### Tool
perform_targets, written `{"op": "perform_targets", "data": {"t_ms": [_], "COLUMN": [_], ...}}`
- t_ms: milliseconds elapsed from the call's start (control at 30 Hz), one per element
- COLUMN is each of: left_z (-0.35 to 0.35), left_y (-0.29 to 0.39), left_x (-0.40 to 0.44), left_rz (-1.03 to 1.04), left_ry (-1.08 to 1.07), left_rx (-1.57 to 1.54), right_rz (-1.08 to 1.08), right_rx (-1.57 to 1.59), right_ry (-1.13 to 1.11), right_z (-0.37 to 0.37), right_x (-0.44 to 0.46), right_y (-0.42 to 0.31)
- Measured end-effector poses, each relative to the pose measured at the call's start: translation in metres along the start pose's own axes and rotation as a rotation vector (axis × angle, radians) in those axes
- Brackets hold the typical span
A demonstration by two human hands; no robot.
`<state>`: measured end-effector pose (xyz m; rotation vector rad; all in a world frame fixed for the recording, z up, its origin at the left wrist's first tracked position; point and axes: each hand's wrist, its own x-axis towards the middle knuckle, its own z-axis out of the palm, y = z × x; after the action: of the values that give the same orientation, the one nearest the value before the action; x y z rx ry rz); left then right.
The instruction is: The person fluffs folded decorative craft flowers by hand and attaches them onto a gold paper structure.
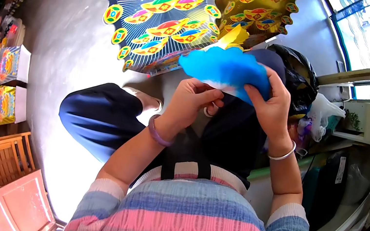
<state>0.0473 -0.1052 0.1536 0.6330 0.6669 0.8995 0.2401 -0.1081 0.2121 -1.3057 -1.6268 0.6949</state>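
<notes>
Flanking blue sheet point(227, 69): black bag point(304, 77)

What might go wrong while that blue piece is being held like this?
The blue piece looks thin, so it might tear or crease if the left hand and right hand pull against each other. They hold it by its edges, so it could slip and drop if either grip loosens. The black plastic bag sits close beside the right hand, so a wide swing that way might brush it.
</notes>
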Motion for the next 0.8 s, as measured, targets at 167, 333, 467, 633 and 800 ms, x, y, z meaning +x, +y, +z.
{"op": "perform_targets", "data": {"t_ms": [167, 333, 467, 633, 800], "left_z": [-0.006, -0.003, -0.017, -0.024, -0.035], "left_y": [0.004, 0.003, -0.004, -0.012, -0.014], "left_x": [-0.006, -0.002, 0.001, 0.0, -0.001], "left_rz": [0.043, 0.179, 0.29, 0.37, 0.408], "left_ry": [0.082, 0.213, 0.244, 0.375, 0.337], "left_rx": [0.156, 0.088, 0.087, 0.228, 0.286], "right_rz": [0.1, 0.107, -0.268, -0.236, -0.334], "right_rx": [0.078, 0.219, -0.081, -0.121, -0.125], "right_ry": [-0.086, -0.028, -0.021, 0.058, 0.023], "right_z": [0.009, 0.026, 0.027, 0.04, 0.043], "right_x": [0.008, 0.019, 0.035, 0.035, 0.039], "right_y": [0.001, 0.012, -0.008, -0.014, -0.002]}}
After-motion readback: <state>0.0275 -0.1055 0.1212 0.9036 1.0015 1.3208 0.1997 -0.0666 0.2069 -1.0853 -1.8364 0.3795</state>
